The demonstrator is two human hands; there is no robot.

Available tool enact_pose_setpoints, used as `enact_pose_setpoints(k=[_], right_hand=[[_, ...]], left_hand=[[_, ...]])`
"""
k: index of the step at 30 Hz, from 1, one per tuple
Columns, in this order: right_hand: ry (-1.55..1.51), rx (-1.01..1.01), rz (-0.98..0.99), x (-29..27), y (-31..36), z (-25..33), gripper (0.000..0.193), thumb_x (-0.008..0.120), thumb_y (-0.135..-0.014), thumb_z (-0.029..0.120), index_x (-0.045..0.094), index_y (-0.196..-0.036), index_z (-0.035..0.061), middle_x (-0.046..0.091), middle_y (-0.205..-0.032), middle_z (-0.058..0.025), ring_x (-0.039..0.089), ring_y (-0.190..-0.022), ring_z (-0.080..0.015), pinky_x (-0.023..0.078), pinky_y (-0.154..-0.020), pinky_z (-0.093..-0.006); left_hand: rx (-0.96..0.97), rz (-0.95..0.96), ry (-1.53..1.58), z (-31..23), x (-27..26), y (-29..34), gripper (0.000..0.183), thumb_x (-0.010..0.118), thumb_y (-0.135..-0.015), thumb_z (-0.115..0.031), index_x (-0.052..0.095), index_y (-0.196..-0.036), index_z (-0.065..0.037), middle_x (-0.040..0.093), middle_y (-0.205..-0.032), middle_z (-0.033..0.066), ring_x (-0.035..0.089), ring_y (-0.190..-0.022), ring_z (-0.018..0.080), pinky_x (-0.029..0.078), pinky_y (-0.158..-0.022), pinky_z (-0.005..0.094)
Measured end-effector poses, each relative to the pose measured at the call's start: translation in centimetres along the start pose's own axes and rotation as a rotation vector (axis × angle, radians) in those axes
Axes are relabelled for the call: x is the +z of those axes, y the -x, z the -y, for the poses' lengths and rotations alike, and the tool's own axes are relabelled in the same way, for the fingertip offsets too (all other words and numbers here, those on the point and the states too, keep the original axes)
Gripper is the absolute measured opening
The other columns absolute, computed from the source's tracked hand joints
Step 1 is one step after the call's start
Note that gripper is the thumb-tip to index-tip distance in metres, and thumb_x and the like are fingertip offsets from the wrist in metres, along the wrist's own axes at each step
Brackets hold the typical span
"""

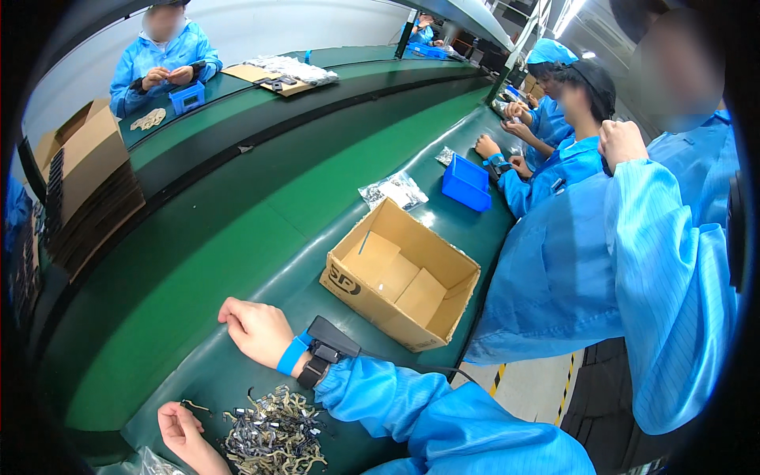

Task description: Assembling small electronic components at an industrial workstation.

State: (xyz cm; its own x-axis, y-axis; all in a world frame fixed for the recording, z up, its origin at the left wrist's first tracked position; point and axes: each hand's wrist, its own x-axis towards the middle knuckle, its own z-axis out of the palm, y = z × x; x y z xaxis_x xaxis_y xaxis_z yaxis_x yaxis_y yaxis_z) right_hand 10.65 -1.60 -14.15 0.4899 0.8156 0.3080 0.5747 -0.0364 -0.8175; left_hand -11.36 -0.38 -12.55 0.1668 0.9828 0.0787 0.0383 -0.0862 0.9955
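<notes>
My left hand (184, 434) comes in at the lower edge, fingers bent together. A small dark, thin curved piece with a tan end (196, 407) sticks out at its fingertips and seems pinched there. Beside that hand lies a heap of small black, tan and silver cable-like parts (273, 434) on the dark green bench (348, 324). My right hand (261, 331) is beyond the heap, near the bench's raised edge. Its fingers are curled down, and whatever they hold is hidden. Around that wrist are a blue strap (295, 353) and a black band with a box.
An open cardboard box (402, 277) stands right of my right hand. Past it are a clear bag of parts (393, 191) and a blue bin (467, 183). A green conveyor belt (214, 261) runs along the left. A person in blue (554, 261) stands close on the right.
</notes>
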Motion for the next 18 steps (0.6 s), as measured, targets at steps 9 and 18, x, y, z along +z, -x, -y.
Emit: enact_pose_setpoints(k=[9, 18], right_hand=[[-0.027, 0.014, 0.014, -0.3, 0.0, 0.2, 0.009, 0.050, -0.085, 0.009, 0.058, -0.088, 0.0062, 0.065, -0.079, -0.0159, 0.063, -0.074, -0.0362, 0.049, -0.065, -0.0467], [-0.021, 0.003, 0.007, 0.0, 0.0, 0.1, 0.008, 0.051, -0.085, 0.010, 0.058, -0.088, 0.0066, 0.064, -0.078, -0.0155, 0.063, -0.073, -0.0360, 0.048, -0.064, -0.0468]], left_hand=[[0.006, 0.001, -0.012, 0.2, -0.1, 0.0, 0.010, 0.057, -0.094, -0.011, 0.057, -0.088, -0.003, 0.052, -0.073, -0.0013, 0.043, -0.063, 0.0059, 0.034, -0.059, 0.0201], [0.054, -0.039, -0.009, 2.6, -0.8, -0.7, 0.010, 0.052, -0.095, -0.012, 0.051, -0.087, -0.006, 0.045, -0.071, -0.0044, 0.035, -0.057, 0.0007, 0.025, -0.049, 0.0174]])
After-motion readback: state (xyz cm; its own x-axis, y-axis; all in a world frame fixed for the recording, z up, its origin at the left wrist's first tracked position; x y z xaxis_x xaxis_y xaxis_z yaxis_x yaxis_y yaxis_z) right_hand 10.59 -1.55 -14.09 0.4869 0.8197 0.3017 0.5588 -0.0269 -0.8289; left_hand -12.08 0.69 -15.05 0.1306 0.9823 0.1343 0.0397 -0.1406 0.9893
